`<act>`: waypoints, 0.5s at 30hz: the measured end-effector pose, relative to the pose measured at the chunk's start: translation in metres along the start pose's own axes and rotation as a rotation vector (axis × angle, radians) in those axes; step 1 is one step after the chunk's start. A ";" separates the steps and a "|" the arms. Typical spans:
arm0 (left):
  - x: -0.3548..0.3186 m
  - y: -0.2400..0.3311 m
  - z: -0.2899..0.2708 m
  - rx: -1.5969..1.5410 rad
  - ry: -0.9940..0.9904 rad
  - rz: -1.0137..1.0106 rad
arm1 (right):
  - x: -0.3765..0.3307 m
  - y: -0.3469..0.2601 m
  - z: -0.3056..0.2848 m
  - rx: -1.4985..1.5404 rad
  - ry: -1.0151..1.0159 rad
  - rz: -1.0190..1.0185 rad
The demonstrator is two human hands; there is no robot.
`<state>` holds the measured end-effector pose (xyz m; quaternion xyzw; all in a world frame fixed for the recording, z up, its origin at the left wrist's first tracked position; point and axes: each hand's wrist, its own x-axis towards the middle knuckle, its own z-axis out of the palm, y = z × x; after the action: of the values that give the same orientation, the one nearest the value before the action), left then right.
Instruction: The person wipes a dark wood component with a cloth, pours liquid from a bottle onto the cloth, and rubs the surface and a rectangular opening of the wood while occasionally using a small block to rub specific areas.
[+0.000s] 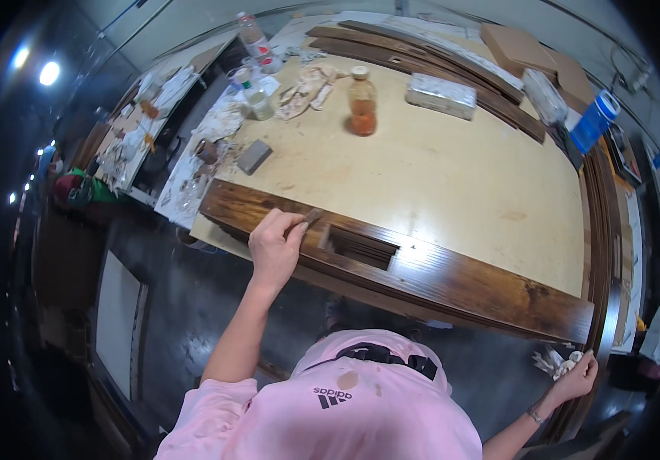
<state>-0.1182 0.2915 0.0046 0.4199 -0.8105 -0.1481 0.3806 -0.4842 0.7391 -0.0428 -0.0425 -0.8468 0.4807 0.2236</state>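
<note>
The left hand [275, 239] is pinching a small brown piece [313, 216] at a dark wooden board [491, 280].
The board is lying along the table's [460, 169] near edge, its long axis running far left to near right; its rectangular opening [361, 249] is sitting just right of the left hand, the nearer one, while the right hand [575, 379] is holding a crumpled white wad [552, 363] by the right end.

The left hand [275, 239] is partly hiding a small brown piece [313, 216]; the right hand [577, 378] is partly covering a whitish wad [555, 363], perhaps cloth. The lower edge is cropping the pink shirt [353, 422].
</note>
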 end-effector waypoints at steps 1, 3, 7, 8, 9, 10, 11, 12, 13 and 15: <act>-0.004 -0.017 -0.006 0.012 -0.034 -0.002 | -0.013 -0.021 0.003 0.014 -0.024 -0.013; -0.004 -0.042 -0.021 0.014 -0.095 -0.019 | -0.040 -0.047 0.021 0.093 -0.086 -0.109; 0.029 -0.138 -0.062 0.197 0.027 -0.131 | -0.111 -0.118 0.072 0.286 -0.433 -0.138; 0.040 -0.172 -0.073 0.224 0.054 -0.244 | -0.130 -0.129 0.088 0.307 -0.504 -0.124; 0.052 -0.209 -0.093 0.288 0.109 -0.329 | -0.158 -0.163 0.096 0.344 -0.565 -0.131; 0.056 -0.236 -0.108 0.345 0.158 -0.415 | -0.180 -0.189 0.099 0.374 -0.621 -0.139; 0.055 -0.241 -0.118 0.339 0.163 -0.424 | -0.188 -0.184 0.111 0.367 -0.594 -0.350; 0.059 -0.245 -0.126 0.350 0.150 -0.473 | -0.202 -0.192 0.116 0.373 -0.606 -0.375; 0.062 -0.252 -0.132 0.361 0.136 -0.521 | -0.210 -0.195 0.119 0.330 -0.621 -0.410; 0.046 -0.289 -0.124 0.302 0.118 -0.572 | -0.226 -0.197 0.124 0.292 -0.641 -0.453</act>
<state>0.1208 0.0906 -0.0519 0.6903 -0.6490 -0.1024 0.3032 -0.3058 0.4704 -0.0093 0.3287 -0.7846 0.5231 0.0525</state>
